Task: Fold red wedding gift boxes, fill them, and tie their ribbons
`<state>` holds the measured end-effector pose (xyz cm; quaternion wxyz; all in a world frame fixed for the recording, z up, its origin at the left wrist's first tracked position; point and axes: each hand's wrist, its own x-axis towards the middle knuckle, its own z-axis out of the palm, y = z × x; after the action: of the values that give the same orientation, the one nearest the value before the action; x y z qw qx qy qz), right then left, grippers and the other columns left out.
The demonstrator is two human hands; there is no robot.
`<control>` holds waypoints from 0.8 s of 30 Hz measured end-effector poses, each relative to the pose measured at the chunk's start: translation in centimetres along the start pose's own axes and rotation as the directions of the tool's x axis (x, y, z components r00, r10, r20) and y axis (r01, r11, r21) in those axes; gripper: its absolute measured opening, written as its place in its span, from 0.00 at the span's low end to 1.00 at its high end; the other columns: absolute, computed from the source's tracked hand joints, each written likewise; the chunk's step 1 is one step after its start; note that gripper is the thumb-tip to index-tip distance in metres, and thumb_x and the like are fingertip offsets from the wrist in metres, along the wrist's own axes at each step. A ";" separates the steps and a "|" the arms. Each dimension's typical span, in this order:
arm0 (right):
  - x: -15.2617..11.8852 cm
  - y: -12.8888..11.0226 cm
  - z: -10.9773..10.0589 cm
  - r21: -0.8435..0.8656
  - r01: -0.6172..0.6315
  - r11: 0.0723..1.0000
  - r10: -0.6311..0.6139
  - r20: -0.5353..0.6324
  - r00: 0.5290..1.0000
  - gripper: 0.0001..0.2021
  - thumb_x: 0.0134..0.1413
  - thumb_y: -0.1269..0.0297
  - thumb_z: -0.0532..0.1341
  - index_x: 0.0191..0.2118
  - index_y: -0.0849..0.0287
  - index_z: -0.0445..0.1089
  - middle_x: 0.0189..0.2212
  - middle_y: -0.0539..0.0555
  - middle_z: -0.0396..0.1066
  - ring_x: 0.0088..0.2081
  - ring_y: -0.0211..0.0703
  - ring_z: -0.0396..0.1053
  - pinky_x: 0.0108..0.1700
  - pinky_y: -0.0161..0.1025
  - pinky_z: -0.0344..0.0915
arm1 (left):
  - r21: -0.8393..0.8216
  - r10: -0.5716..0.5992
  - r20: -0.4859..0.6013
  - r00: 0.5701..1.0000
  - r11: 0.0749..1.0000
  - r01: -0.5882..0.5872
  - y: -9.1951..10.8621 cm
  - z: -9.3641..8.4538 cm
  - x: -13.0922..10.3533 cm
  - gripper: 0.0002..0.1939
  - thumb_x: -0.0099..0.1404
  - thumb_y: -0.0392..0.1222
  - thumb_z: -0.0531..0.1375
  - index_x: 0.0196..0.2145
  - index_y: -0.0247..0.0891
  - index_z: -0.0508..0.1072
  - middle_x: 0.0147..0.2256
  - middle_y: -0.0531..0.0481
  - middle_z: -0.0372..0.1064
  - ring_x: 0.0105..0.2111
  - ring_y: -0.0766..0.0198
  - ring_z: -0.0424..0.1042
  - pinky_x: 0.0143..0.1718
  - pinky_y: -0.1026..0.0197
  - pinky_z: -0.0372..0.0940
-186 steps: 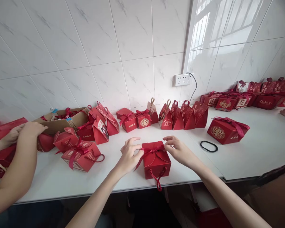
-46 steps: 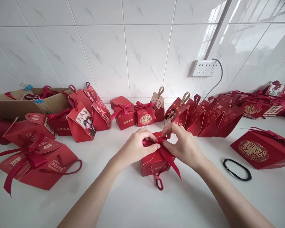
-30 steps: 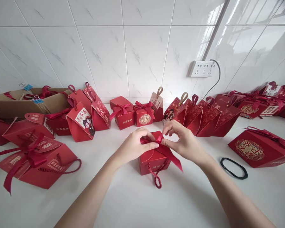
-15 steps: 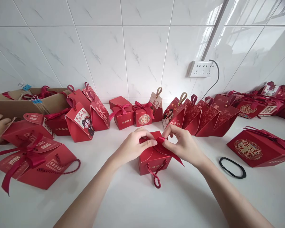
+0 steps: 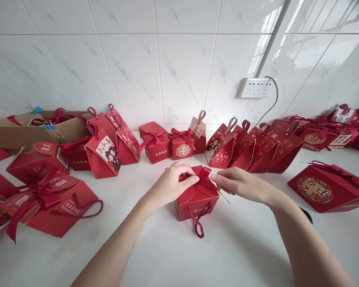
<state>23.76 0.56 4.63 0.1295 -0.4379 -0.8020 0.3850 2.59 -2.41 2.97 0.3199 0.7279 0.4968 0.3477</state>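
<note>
In the middle of the white counter stands a small red gift box [image 5: 194,205] with a twisted red cord handle [image 5: 200,229] hanging down its front. A red satin ribbon [image 5: 204,173] forms a loop on its top, and a thin ribbon end sticks out to the right. My left hand [image 5: 179,179] pinches the ribbon at the box's top left, thumb and forefinger together. Just right of the loop is my right hand [image 5: 239,183], its fingers curled and thumb drawn in; whatever lies between its fingertips is hidden.
Left are a red box with a bow [image 5: 62,207], more red boxes and a cardboard carton [image 5: 20,133]. Boxes with strap handles [image 5: 263,147] line the tiled wall beneath a socket strip [image 5: 254,87]. A larger red box [image 5: 326,187] sits right; a black band [image 5: 307,216] is mostly hidden.
My right hand has shifted right from the ribbon loop, which now stands up in view. My left hand keeps its pinch. Another person's hand has left the left edge, where more red boxes now show.
</note>
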 end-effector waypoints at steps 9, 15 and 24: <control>-0.9 -0.6 -0.7 0.035 0.032 0.999 -0.040 0.235 0.971 0.24 0.58 0.48 0.52 0.18 0.59 0.61 0.14 0.47 0.57 0.17 0.32 0.53 0.20 0.32 0.50 | -0.007 -0.040 -0.023 0.999 0.999 0.040 0.0 0.1 0.0 0.13 0.61 0.51 0.56 0.28 0.39 0.72 0.37 0.50 0.66 0.38 0.62 0.68 0.40 0.59 0.63; -1.5 -1.3 -0.7 0.168 -0.077 0.983 0.001 0.407 0.913 0.22 0.58 0.54 0.53 0.18 0.60 0.66 0.10 0.45 0.57 0.13 0.31 0.55 0.22 0.32 0.54 | 0.012 -0.050 -0.035 0.998 0.999 0.050 0.0 0.2 0.1 0.12 0.61 0.50 0.56 0.27 0.39 0.72 0.36 0.51 0.66 0.37 0.62 0.68 0.39 0.59 0.62; -2.1 -1.1 -0.7 0.221 -0.144 0.965 -0.024 0.616 0.787 0.22 0.55 0.48 0.55 0.21 0.60 0.71 0.11 0.47 0.62 0.14 0.34 0.59 0.24 0.34 0.58 | 0.012 -0.059 -0.051 0.997 0.998 0.060 0.1 0.3 0.2 0.12 0.59 0.49 0.58 0.26 0.38 0.71 0.35 0.50 0.66 0.34 0.63 0.67 0.38 0.60 0.63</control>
<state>24.70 -1.10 6.21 -0.0947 -0.2940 -0.7294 0.6103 2.96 -2.32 2.94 0.3125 0.7060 0.5287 0.3528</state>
